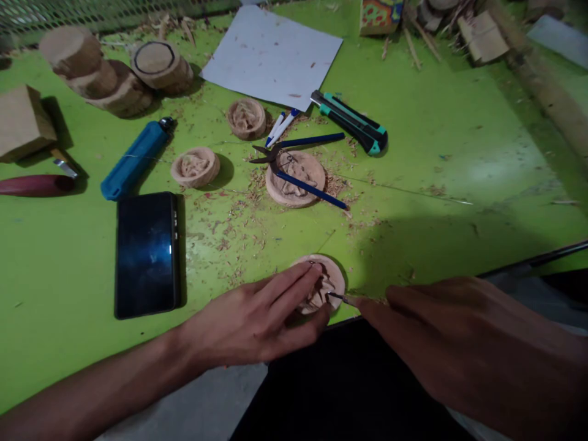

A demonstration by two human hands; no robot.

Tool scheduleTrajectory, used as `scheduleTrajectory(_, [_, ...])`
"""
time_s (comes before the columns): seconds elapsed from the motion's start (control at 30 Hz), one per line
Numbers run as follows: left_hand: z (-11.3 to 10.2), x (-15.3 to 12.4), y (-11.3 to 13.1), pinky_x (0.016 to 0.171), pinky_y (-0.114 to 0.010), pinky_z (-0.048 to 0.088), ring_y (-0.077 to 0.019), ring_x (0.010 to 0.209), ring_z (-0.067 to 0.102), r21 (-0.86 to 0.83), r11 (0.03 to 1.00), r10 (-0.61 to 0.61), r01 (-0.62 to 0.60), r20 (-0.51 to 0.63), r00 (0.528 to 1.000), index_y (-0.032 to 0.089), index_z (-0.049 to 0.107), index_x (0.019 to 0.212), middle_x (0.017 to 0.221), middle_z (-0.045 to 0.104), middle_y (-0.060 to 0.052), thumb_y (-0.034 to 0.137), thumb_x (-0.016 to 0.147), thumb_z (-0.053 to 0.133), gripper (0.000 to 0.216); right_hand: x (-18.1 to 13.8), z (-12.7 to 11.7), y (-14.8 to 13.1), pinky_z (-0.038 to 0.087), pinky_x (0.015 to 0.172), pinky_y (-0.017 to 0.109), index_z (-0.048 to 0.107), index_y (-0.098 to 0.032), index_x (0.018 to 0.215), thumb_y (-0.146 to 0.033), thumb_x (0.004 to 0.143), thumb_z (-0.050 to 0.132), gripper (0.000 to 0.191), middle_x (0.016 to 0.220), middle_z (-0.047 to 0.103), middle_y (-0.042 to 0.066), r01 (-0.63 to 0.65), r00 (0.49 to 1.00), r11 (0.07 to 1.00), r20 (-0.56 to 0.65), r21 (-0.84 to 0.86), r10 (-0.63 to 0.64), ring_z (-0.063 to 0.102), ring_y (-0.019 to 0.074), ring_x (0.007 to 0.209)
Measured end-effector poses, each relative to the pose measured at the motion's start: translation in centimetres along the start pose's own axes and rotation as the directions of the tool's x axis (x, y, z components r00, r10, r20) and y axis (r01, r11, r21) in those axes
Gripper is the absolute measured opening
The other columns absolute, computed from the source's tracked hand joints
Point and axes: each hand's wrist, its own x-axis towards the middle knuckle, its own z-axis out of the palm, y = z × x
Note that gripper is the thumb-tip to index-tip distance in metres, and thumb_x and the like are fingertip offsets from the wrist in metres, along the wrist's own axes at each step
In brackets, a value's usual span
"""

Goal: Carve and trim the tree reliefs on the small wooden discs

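A round carved wooden disc [334, 279] lies at the near edge of the green table [436, 165]. My left hand [257, 318] rests on it, fingers stretched flat across its left side, pinning it down. My right hand [459, 343] comes in from the right, closed round a thin metal carving tool [339, 297]. The tool's tip touches the disc's lower right part, close to my left thumb.
A black phone [146, 253] lies left of my left hand. Further back are a blue lighter [135, 159], three more carved discs [296, 177], blue-handled compasses [303, 164], a green utility knife [351, 121], a pen, white paper [273, 55], wood rounds [114, 73] and shavings.
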Motion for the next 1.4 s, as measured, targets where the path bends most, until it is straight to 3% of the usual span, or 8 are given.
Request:
scheduleTrajectory(0.17, [0.3,0.0,0.1,0.090,-0.041,0.066,-0.0391,0.137,0.058,-0.022,1.000,-0.012,0.011,-0.031,0.999,0.016,0.054,0.140,0.149,0.053,-0.030,0.011,0.099,0.056,0.041,-0.1,0.5,0.7,0.041,0.066,0.039,0.064,-0.017,0.110,-0.005,0.077,0.050,0.037,0.108,0.063,0.013,0.101,0.994,0.990,0.059,-0.100,-0.096,0.060,0.0286,0.089])
scheduleTrajectory(0.27, [0.4,0.0,0.2,0.091,-0.041,0.066,-0.0398,0.138,0.057,-0.034,0.999,-0.013,0.012,-0.037,0.999,0.016,0.054,0.139,0.150,0.053,-0.031,0.011,0.099,0.058,0.041,0.1,0.5,0.9,0.044,0.067,0.040,0.064,-0.014,0.112,-0.005,0.086,0.046,0.033,0.104,0.063,0.013,0.129,0.992,0.986,0.006,-0.102,-0.129,0.061,0.0299,0.094])
scheduleTrajectory(0.5, [0.4,-0.1,0.3,0.092,-0.041,0.065,-0.0406,0.142,0.053,-0.047,0.999,-0.018,0.017,-0.023,1.000,0.015,0.054,0.138,0.151,0.051,-0.032,0.011,0.099,0.057,0.039,0.1,0.2,0.1,0.043,0.056,0.038,0.055,-0.010,0.113,-0.003,0.089,0.038,0.030,0.088,0.062,0.010,0.151,0.980,0.979,-0.106,-0.137,-0.166,0.060,0.0250,0.069])
scheduleTrajectory(0.7, [0.1,-0.1,0.1,0.090,-0.039,0.066,-0.0380,0.141,0.054,-0.010,1.000,-0.012,0.012,-0.012,1.000,0.016,0.051,0.138,0.150,0.052,-0.031,0.011,0.099,0.056,0.039,0.5,-0.1,0.1,0.040,0.053,0.037,0.056,-0.008,0.113,-0.005,0.092,0.034,0.031,0.083,0.062,0.009,0.191,0.970,0.962,-0.112,-0.197,-0.215,0.060,0.0238,0.066])
scheduleTrajectory(0.9, [0.2,-0.3,-0.5,0.090,-0.038,0.067,-0.0346,0.143,0.052,-0.011,1.000,0.007,-0.007,-0.022,1.000,0.022,0.048,0.142,0.151,0.052,-0.027,0.014,0.097,0.064,0.049,0.0,0.4,1.3,0.042,0.063,0.036,0.054,-0.016,0.114,-0.003,0.089,0.044,0.030,0.084,0.058,0.002,0.128,0.987,0.989,-0.089,-0.079,-0.135,0.057,0.0206,0.069])
scheduleTrajectory(1.13, [0.3,-0.5,-0.5,0.089,-0.038,0.067,-0.0354,0.146,0.050,-0.038,0.999,0.001,-0.001,-0.013,1.000,0.022,0.049,0.142,0.153,0.050,-0.026,0.016,0.096,0.067,0.050,-0.6,0.3,1.4,0.042,0.070,0.037,0.058,-0.014,0.124,-0.001,0.085,0.044,0.043,0.101,0.064,0.008,0.071,0.994,0.997,-0.081,-0.036,-0.074,0.062,0.0235,0.086])
scheduleTrajectory(1.4, [0.3,-0.4,-0.4,0.091,-0.038,0.067,-0.0348,0.145,0.050,-0.028,1.000,-0.003,0.002,-0.039,0.999,0.022,0.052,0.140,0.152,0.051,-0.027,0.018,0.095,0.070,0.049,-0.4,-0.2,1.1,0.038,0.067,0.039,0.054,-0.015,0.131,-0.001,0.095,0.040,0.041,0.101,0.063,0.006,0.068,0.996,0.998,-0.056,-0.015,-0.069,0.059,0.0230,0.081])
